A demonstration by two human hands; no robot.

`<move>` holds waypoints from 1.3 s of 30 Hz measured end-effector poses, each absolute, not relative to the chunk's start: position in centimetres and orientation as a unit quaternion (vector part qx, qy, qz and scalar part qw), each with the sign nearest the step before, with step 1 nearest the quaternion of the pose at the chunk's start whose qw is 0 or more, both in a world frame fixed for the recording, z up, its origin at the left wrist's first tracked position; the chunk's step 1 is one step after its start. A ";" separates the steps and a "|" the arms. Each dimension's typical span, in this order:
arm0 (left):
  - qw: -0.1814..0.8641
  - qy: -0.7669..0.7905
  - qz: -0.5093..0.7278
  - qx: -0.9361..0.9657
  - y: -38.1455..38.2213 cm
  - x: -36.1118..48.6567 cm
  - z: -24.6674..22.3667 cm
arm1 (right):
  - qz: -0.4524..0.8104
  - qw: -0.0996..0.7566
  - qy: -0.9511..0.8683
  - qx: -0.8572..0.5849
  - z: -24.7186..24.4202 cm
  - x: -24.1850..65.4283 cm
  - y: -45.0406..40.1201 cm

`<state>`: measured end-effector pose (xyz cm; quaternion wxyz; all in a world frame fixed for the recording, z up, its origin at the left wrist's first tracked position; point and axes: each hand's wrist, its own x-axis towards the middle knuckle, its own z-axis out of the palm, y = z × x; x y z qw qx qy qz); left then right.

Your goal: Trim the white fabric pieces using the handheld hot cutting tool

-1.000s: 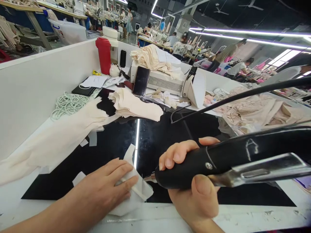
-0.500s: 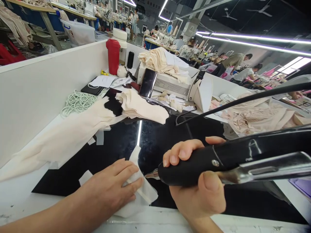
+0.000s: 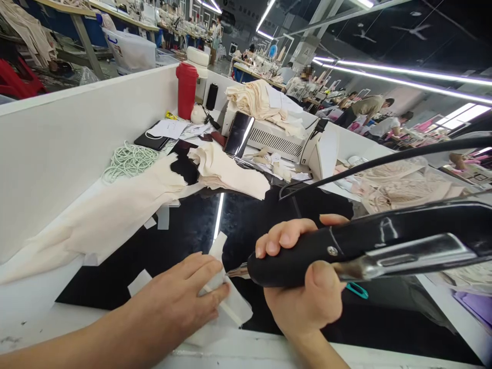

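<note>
My left hand [image 3: 188,292] lies palm down on a small cream fabric piece [image 3: 236,303], its fingers and thumb bent and pressed onto it. The piece rests on the black glossy board [image 3: 192,225]. In my right hand [image 3: 303,302] is a black corded hand tool [image 3: 292,261], fingers wrapped over its top and thumb below. A chrome lever runs along its side. Its thin metal tip points left and meets the fabric beside my left fingers; exact contact cannot be made out. Beneath the tool a turquoise loop [image 3: 357,290] shows.
A long cream fabric stack [image 3: 103,210] and a shorter one [image 3: 230,171] lie beyond my hands. Green cord [image 3: 130,161], a phone [image 3: 239,134], a red bottle [image 3: 187,91] and a white vented box [image 3: 274,141] stand behind. A black cable [image 3: 384,161] crosses at right.
The view has shifted slightly, and the turquoise loop has come into sight. My right hand and the tool have moved a little left and up; my left hand stays on the fabric piece.
</note>
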<state>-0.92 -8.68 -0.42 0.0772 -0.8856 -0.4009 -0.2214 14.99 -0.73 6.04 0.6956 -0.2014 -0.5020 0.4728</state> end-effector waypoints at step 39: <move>-0.030 -0.292 -0.134 -0.947 -3.1 -6.1 1.0 | 0.468 0.700 -0.507 -0.184 5.2 15.0 -0.5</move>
